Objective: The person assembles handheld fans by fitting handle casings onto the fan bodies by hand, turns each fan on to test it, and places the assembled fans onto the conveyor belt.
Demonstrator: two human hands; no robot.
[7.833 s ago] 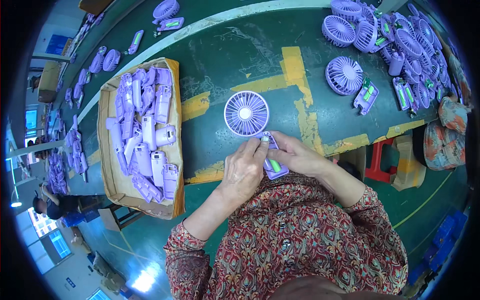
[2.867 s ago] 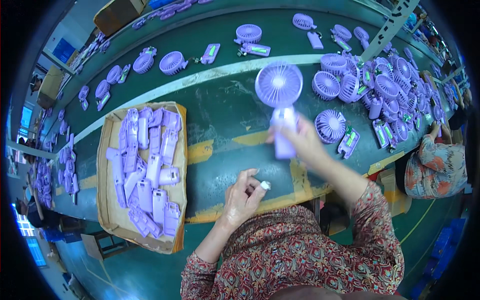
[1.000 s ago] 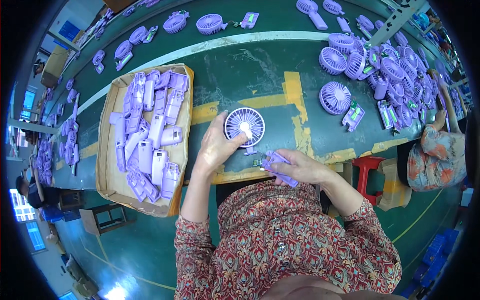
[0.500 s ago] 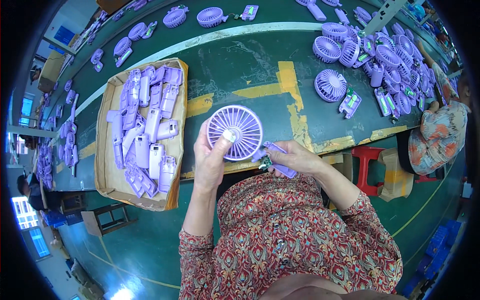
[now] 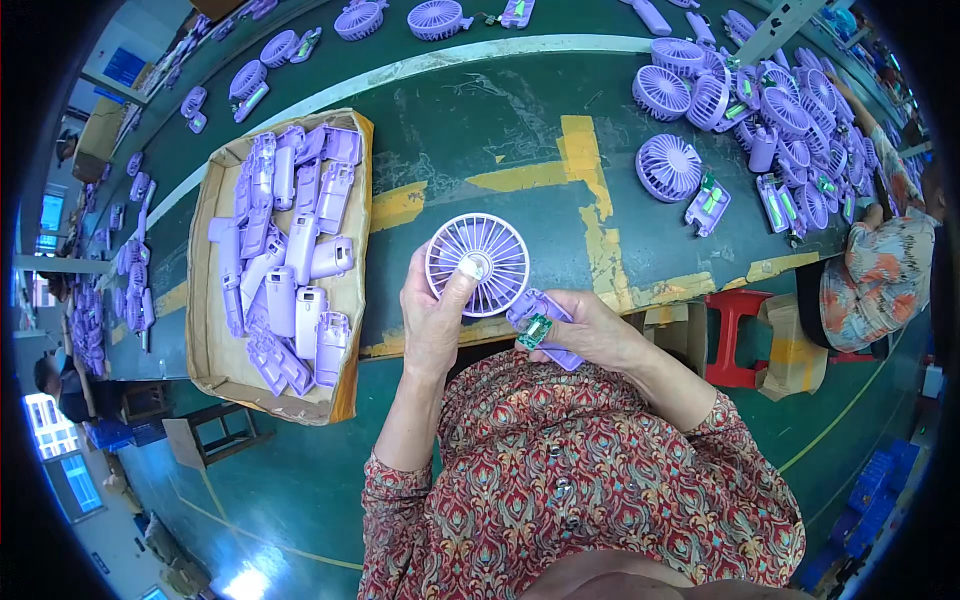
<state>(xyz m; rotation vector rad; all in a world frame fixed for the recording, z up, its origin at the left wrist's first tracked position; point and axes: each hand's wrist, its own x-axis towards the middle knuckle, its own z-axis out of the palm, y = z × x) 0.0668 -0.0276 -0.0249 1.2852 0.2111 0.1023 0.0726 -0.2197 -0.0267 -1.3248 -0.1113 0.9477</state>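
Observation:
My left hand [image 5: 428, 315] is closed around a round purple fan head [image 5: 478, 265], its thumb resting on the pale hub at the centre of the grille. Just to the right, my right hand [image 5: 592, 330] grips a purple handle shell [image 5: 567, 358] with the fingers wrapped round it. A small green circuit board [image 5: 535, 331] shows at the shell's near end, next to the fan head's lower right rim. Whether the two parts are joined there I cannot tell. Both hands are over the table's near edge, in front of my patterned shirt.
To the left a cardboard tray [image 5: 362, 215] holds several purple handle shells. A heap of purple fans [image 5: 785, 115] covers the table's right side, beside another person [image 5: 880, 275]. More fan parts [image 5: 437, 18] lie along the far strip. A red stool [image 5: 733, 340] stands below the table.
The fan head has shifted slightly right in my left hand. My right hand has turned the handle shell, so the green circuit board now faces up more.

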